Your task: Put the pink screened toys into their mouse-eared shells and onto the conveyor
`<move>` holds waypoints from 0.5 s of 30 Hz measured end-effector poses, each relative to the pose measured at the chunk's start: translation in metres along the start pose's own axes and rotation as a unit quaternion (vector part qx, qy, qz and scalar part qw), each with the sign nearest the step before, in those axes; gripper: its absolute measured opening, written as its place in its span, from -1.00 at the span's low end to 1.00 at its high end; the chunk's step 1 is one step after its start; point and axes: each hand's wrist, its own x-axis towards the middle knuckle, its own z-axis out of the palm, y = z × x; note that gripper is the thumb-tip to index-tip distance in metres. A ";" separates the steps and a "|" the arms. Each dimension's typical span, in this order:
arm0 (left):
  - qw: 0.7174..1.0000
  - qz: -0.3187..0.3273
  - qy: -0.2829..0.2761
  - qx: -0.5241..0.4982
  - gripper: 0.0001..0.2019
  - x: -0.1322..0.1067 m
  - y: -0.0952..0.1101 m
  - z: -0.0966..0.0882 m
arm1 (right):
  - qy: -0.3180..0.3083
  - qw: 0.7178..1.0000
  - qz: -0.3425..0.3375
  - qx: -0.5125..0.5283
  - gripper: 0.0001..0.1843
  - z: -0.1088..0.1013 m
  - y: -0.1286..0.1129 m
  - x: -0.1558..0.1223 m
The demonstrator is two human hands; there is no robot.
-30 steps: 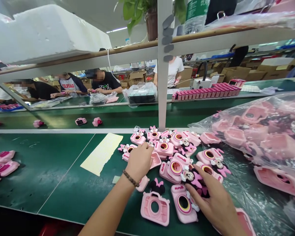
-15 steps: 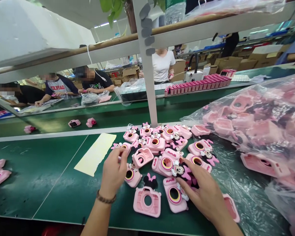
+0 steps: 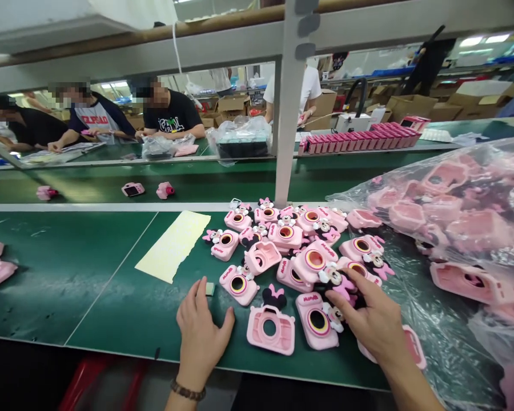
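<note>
My right hand (image 3: 370, 314) has its thumb and fingers closed on a pink toy camera case (image 3: 314, 260), gripping it by the black-and-pink mouse figure at its end. That case is tilted, over other cases in the pile. My left hand (image 3: 202, 331) is over the green table, fingers stretched and thumb apart, holding nothing visible. A small pale green block (image 3: 210, 289) shows beside its fingertips. Between my hands, an open-backed pink case (image 3: 271, 331) lies near the table's front. A front-up case with a yellow-ringed hole (image 3: 316, 322) sits beside it, below my right hand.
A pale yellow paper strip (image 3: 175, 245) lies left of the pile. Clear plastic bags of pink cases (image 3: 454, 211) fill the right side. A metal post (image 3: 285, 114) rises behind the pile. Across the conveyor, co-workers sit near a row of pink boxes (image 3: 360, 138).
My left hand has drawn back from the cases toward the front left, and its fingers have opened. My right hand keeps its grip on the camera case. The camera view has shifted.
</note>
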 end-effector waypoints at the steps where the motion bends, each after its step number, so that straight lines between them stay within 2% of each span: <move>1: 1.000 -0.009 0.004 -0.014 -0.30 0.001 -0.001 0.000 | 0.001 1.000 0.023 -0.007 -0.35 0.000 -0.001 0.001; 4: 0.996 -0.050 0.026 -0.071 -0.35 0.000 -0.006 -0.001 | -0.020 0.995 0.097 -0.003 -0.36 -0.003 -0.004 0.004; 8: 0.991 -0.073 0.008 -0.110 -0.37 0.000 -0.008 -0.001 | -0.049 0.983 0.177 0.018 -0.43 -0.007 -0.010 0.008; 12: 0.989 -0.084 0.013 -0.120 -0.46 0.001 -0.008 -0.002 | -0.058 0.984 0.167 -0.013 -0.44 -0.005 -0.015 0.009; 15: 0.988 -0.087 0.024 -0.126 -0.46 0.010 -0.015 -0.008 | -0.073 0.985 0.153 -0.028 -0.47 -0.004 -0.017 0.008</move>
